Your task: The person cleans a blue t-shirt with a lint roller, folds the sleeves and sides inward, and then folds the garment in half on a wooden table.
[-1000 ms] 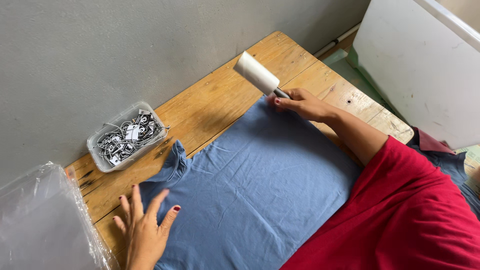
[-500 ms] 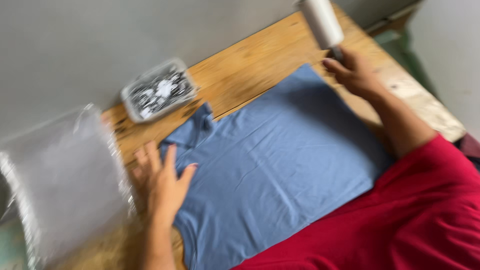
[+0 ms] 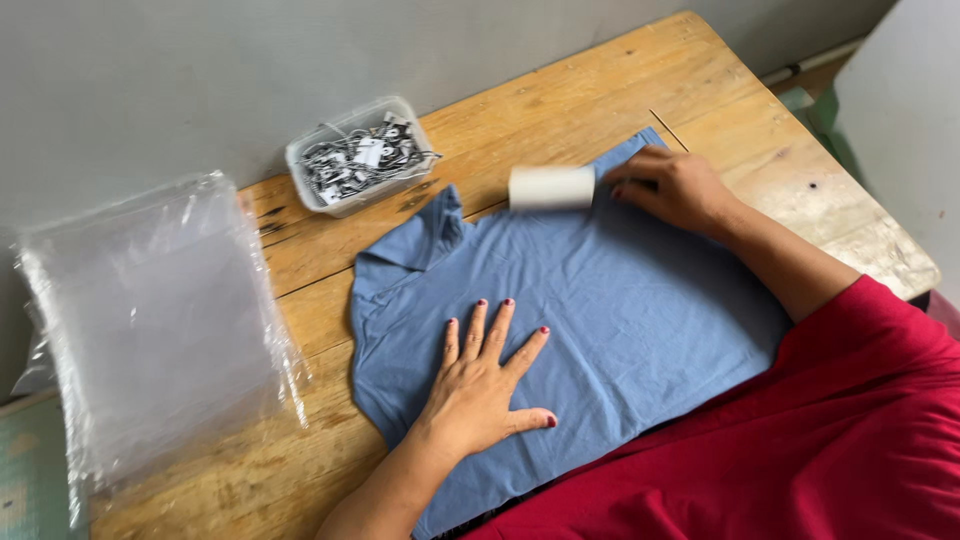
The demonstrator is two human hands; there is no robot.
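Note:
A blue shirt (image 3: 620, 310) lies flat on a wooden table (image 3: 600, 90), collar toward the left. My left hand (image 3: 485, 385) presses palm-down on the shirt's middle, fingers spread. My right hand (image 3: 675, 188) grips the handle of a white lint roller (image 3: 552, 187), whose roll rests on the shirt's far edge, pointing left.
A clear plastic tub (image 3: 360, 155) of small tags with strings stands by the grey wall. A stack of clear plastic bags (image 3: 150, 320) covers the table's left end. A white panel (image 3: 905, 110) stands at the right, beyond the table's edge. My red sleeve (image 3: 830, 440) overlaps the shirt's near corner.
My right hand brought the lint roller down from the air onto the shirt's far edge. My left hand shifted from the shirt's collar end to its middle. The view swung left.

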